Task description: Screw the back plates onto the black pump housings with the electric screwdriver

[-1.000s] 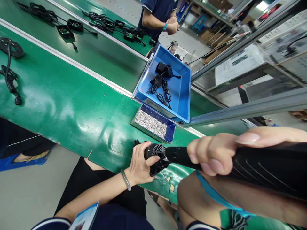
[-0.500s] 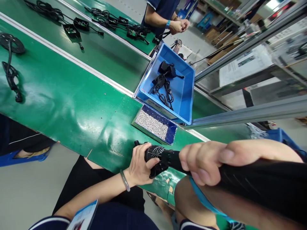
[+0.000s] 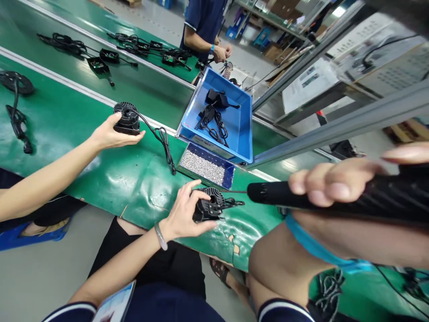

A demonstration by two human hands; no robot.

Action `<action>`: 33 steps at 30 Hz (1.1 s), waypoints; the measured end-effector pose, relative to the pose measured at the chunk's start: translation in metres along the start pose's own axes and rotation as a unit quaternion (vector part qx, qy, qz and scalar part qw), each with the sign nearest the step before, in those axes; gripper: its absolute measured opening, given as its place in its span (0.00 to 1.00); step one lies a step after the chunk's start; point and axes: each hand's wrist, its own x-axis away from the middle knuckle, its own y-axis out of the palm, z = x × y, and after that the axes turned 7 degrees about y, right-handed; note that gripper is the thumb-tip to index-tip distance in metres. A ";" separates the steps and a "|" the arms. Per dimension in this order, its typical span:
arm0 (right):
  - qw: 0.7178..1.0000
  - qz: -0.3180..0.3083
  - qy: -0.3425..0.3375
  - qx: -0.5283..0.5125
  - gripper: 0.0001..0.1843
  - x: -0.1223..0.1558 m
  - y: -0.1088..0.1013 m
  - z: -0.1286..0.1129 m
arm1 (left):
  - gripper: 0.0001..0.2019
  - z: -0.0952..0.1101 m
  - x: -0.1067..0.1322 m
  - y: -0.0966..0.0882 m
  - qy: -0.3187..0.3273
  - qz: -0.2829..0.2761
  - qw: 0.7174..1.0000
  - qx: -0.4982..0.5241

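My left hand (image 3: 182, 214) grips a black ribbed round device (image 3: 210, 205) on the bench, thumb at its near side and fingers over its far side. A short bundled black cord (image 3: 233, 202) comes off its right side. In my right hand (image 3: 335, 179) is a black electric screwdriver (image 3: 273, 193), held level. Its thin bit points left toward the device, and I cannot tell whether the tip touches it. Just beyond lies a blue-lined box of small silvery screws (image 3: 203, 166).
A co-worker's hand (image 3: 115, 132) holds a similar corded device (image 3: 126, 117) on the green bench (image 3: 110, 172). A blue bin (image 3: 234, 120) with corded black adapters (image 3: 216, 98) stands behind the screw box. Another person works beyond it. A metal post (image 3: 335, 120) crosses the right.
The screwdriver has drawn back right from the device, exposing its bit. My left hand has shifted slightly left. A co-worker's hand has come in from the left with another corded device.
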 end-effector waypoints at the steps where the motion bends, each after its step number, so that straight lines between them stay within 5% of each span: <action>1: 0.999 0.033 -0.013 -0.019 0.25 -0.001 -0.002 -0.005 | 0.30 0.003 -0.010 -0.007 -0.015 -0.028 0.999 -0.034; 5: 0.995 0.044 0.017 -0.092 0.35 0.000 -0.006 -0.011 | 0.25 0.011 -0.047 -0.034 -0.006 -0.160 0.979 -0.124; 8: 0.988 0.017 0.037 -0.148 0.36 0.007 -0.009 -0.005 | 0.23 0.002 -0.065 -0.057 0.062 -0.267 0.961 -0.030; 11: 0.980 -0.009 0.061 -0.192 0.36 0.013 -0.011 0.002 | 0.31 -0.015 -0.075 -0.072 0.130 -0.347 0.926 0.075; 14: 0.967 -0.051 0.074 -0.238 0.34 0.017 -0.008 0.010 | 0.35 -0.025 -0.073 -0.068 0.141 -0.357 0.919 0.091; 19: 0.952 -0.092 0.072 -0.284 0.33 0.023 0.001 0.024 | 0.36 -0.042 -0.056 -0.057 0.048 -0.289 0.952 0.084; 21: 0.952 -0.126 0.085 -0.268 0.37 0.026 0.004 0.029 | 0.36 -0.064 -0.058 -0.083 0.025 -0.252 0.963 0.091; 25: 0.949 -0.181 0.080 -0.246 0.42 0.032 0.010 0.038 | 0.32 -0.120 -0.088 -0.183 -0.017 -0.197 0.977 0.083; 27: 0.943 -0.185 0.083 -0.263 0.42 0.035 0.012 0.041 | 0.35 -0.132 -0.100 -0.212 -0.068 -0.229 0.964 0.115; 29: 0.939 -0.186 0.103 -0.271 0.42 0.036 0.015 0.043 | 0.36 -0.121 -0.097 -0.201 -0.072 -0.229 0.964 0.110; 33: 0.964 -0.147 0.136 -0.172 0.48 0.040 0.019 0.046 | 0.28 -0.063 -0.059 -0.097 -0.001 -0.209 0.974 0.085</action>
